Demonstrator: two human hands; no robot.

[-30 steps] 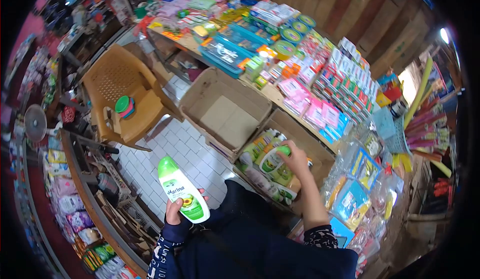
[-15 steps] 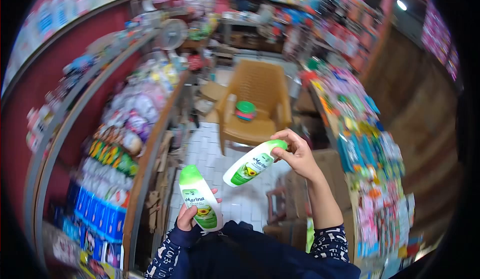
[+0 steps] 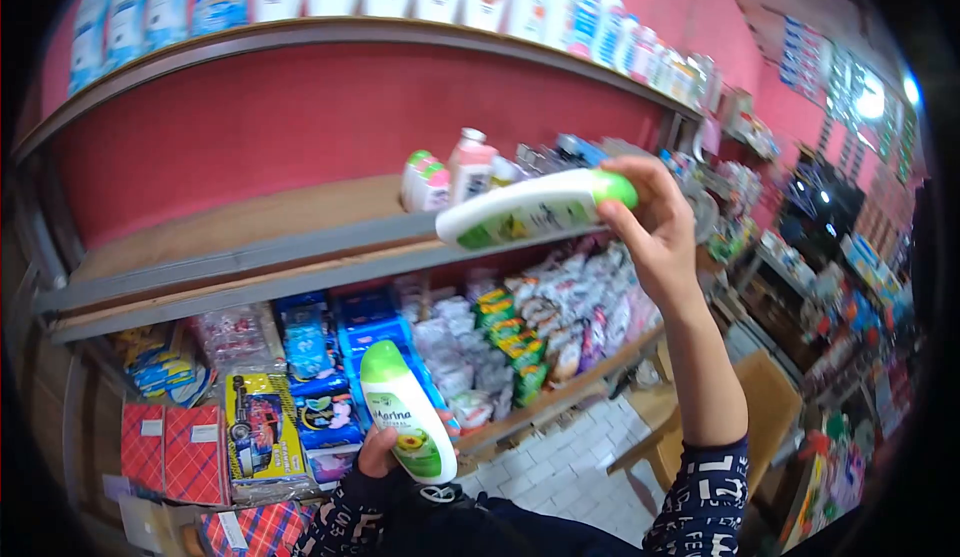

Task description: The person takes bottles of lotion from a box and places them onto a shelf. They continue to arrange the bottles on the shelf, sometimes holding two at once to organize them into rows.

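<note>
My right hand [image 3: 655, 227] is raised and grips the green cap end of a white lotion bottle [image 3: 525, 212], held sideways just in front of the middle wooden shelf [image 3: 260, 227]. My left hand [image 3: 385, 452] is low by my chest, holding a second white bottle with a green cap [image 3: 405, 412] upright and tilted a little. On the shelf behind the raised bottle stand a few small bottles [image 3: 450, 177], white and pink.
The top shelf [image 3: 330, 29] carries a row of bottles. The lower shelf holds stacked packets [image 3: 520, 327] and blue packs [image 3: 345, 342]; checked boxes [image 3: 165, 447] sit lower left. A brown plastic chair [image 3: 745, 407] stands on the white tiled floor at right.
My view has swung from the aisle and chair to the shelving wall. My right hand has lifted its bottle up to the middle shelf. My left hand stays low with its bottle.
</note>
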